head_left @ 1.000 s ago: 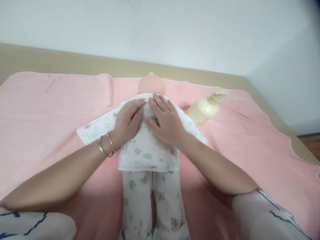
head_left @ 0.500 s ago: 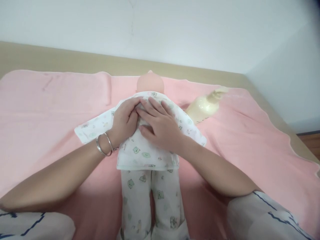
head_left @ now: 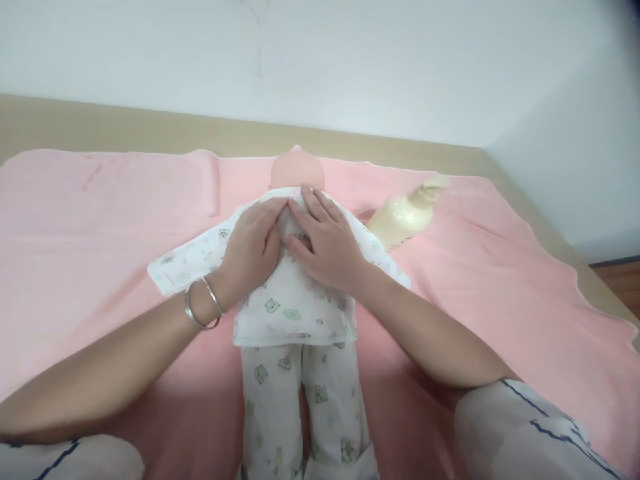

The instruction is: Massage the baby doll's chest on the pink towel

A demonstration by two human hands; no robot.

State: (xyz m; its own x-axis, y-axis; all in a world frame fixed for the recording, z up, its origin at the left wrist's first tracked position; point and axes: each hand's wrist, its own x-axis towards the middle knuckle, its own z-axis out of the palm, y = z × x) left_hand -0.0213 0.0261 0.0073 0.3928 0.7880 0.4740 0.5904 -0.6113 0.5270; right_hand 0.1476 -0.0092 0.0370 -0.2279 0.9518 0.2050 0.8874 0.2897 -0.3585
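A baby doll lies with its head toward the wall, dressed in a white printed shirt and matching trousers. Across the upper part of the shirt, my left hand rests flat with its fingers stretched out. Beside it my right hand lies flat too, fingers slightly apart, its fingertips close to the doll's head. The hands meet near the middle of the shirt, and neither grips anything. Both shirt sleeves spread out to the sides. The doll's arms and hands do not show.
Under the doll a pink blanket covers most of a wooden table. A cream pump bottle lies tilted by the right sleeve. Behind the table rises a white wall.
My right hand has turned, its fingers now pointing more toward the doll's head and away from my left hand. My left hand stays on the shirt, slightly lower in view.
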